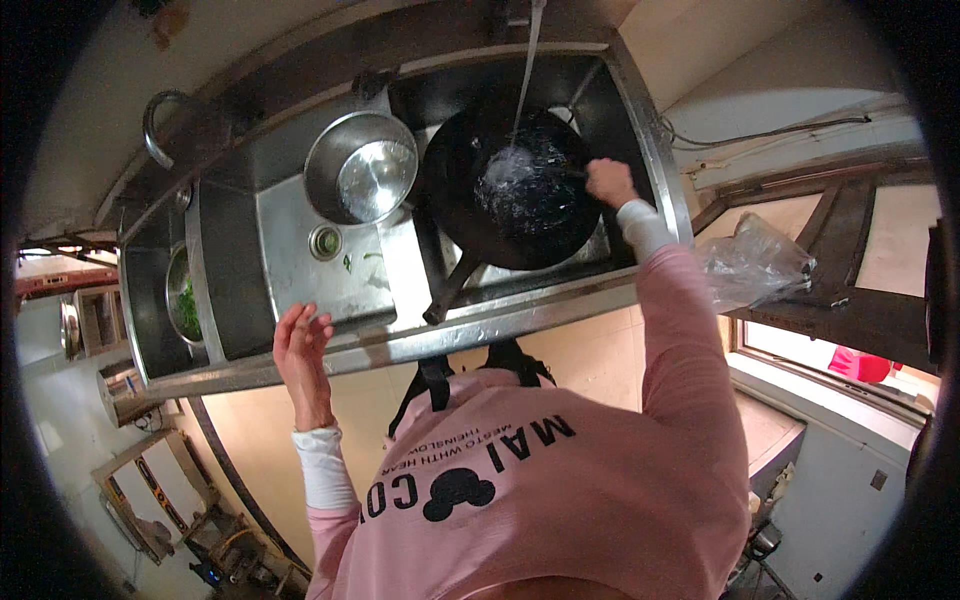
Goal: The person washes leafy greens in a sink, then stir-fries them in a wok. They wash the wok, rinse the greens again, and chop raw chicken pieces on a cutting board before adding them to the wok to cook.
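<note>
A black wok (465, 217) sits in the right-hand sink basin, its long handle (450, 292) reaching to the sink's front rim. Water (525, 82) streams down into it and splashes on the water inside. At the wok's right side, my right hand (611, 182) is closed around what looks like a thin dark handle (568, 173); its far end is lost in the dark, splashing water. My left hand (301, 352) hovers by the front rim of the sink, fingers a little apart and holding nothing. Left of the wok stands a steel bowl (319, 169), tilted in my view.
Green scraps (373, 256) lie near the drain (325, 242) in the middle basin. The left basin holds a bowl (175, 281) of chopped greens (189, 311). A curved faucet (152, 124) stands behind the sink. A clear plastic bag (750, 262) lies to the right.
</note>
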